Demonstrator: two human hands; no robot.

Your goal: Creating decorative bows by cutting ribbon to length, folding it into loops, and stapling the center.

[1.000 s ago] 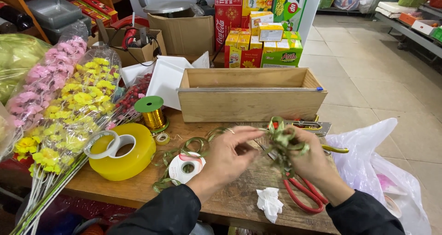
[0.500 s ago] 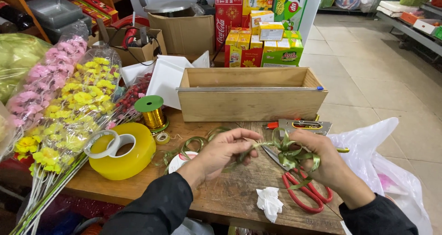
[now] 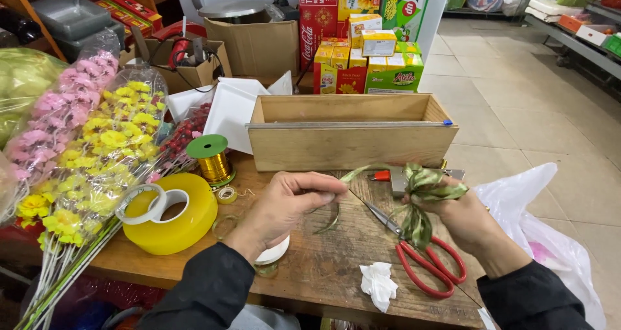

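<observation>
Ribbon bow clamped in my right hand; left hand fingers pinch its tail tight; next, cinch the knot.

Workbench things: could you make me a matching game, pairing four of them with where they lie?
Things:
1. scissors
2. yellow tape roll
3. wooden box
4. green ribbon bow

Places:
A. held in the right hand
B. at the back of the table
C. flat below the right hand
D. beside the yellow flowers

Pairs: 1-C, 2-D, 3-B, 4-A
</observation>
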